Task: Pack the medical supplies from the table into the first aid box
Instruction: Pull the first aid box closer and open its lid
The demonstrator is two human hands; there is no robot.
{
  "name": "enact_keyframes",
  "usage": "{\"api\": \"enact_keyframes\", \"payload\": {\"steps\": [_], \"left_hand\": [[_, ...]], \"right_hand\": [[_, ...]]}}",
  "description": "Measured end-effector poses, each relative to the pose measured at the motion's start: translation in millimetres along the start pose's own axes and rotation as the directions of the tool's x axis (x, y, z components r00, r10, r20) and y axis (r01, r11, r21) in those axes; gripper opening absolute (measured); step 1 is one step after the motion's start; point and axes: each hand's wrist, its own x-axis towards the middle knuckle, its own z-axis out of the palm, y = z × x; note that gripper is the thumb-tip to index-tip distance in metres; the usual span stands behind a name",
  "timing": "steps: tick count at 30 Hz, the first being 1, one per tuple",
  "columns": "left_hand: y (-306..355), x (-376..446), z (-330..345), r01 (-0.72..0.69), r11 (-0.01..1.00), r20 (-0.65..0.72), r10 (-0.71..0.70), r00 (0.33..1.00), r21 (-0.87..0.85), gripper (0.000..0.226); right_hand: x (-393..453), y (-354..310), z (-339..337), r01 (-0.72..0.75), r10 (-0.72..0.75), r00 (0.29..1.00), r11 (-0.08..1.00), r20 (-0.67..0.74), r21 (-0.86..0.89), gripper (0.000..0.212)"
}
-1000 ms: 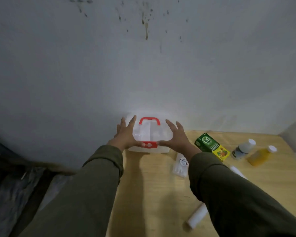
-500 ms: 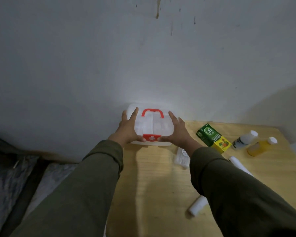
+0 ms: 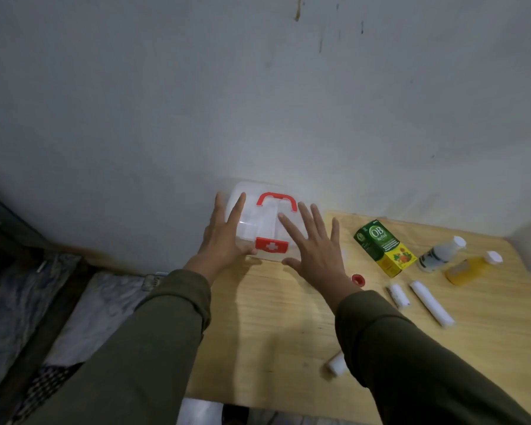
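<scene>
Steadying the first aid box (image 3: 258, 223) at the back of the bench (image 3: 288, 332), your left hand (image 3: 224, 237) lies against its left side, thumb by the red latch (image 3: 271, 247), presumably to brace it for opening. Your right hand (image 3: 314, 246) hovers spread-fingered at its right side, holding nothing. Green carton (image 3: 383, 247), two bottles and white rolls lie unpacked to the right.
</scene>
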Motion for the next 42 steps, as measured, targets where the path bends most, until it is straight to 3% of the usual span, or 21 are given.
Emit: {"api": "enact_keyframes", "payload": {"steps": [12, 20, 26, 32, 35, 42], "left_hand": [[-6.7, -12.3, 14.4, -0.038, 0.973, -0.111, 0.013, 0.994, -0.227, 0.121], [-7.7, -15.8, 3.5, 0.002, 0.971, -0.068, -0.019, 0.998, -0.237, 0.13], [-1.6, -15.6, -0.7, 0.065, 0.978, -0.046, -0.076, 0.996, -0.198, 0.131], [8.0, -13.1, -6.7, 0.126, 0.937, -0.025, -0.142, 0.99, -0.327, 0.133], [9.6, -10.1, -9.6, 0.151, 0.933, -0.025, -0.168, 0.985, -0.328, 0.137], [7.4, -1.4, -14.9, 0.165, 0.947, 0.072, -0.151, 0.986, -0.275, 0.127]], "right_hand": [[6.2, -18.6, 26.5, -0.009, -0.002, 0.995, 0.993, -0.099, -0.116, 0.095], [-5.3, -12.6, 17.4, 0.083, -0.085, 0.996, 0.994, -0.018, -0.07, 0.068], [-6.0, -9.1, 5.3, 0.107, -0.107, 0.994, 0.993, -0.006, -0.057, 0.068], [-4.2, -2.6, -22.5, 0.114, -0.117, 0.991, 0.992, -0.07, -0.049, 0.058], [8.9, 3.1, -42.7, 0.093, -0.1, 0.988, 0.993, -0.113, -0.07, 0.046], [63.7, 17.4, -70.6, 0.005, 0.001, 0.987, 0.999, -0.163, 0.038, 0.047]]}}
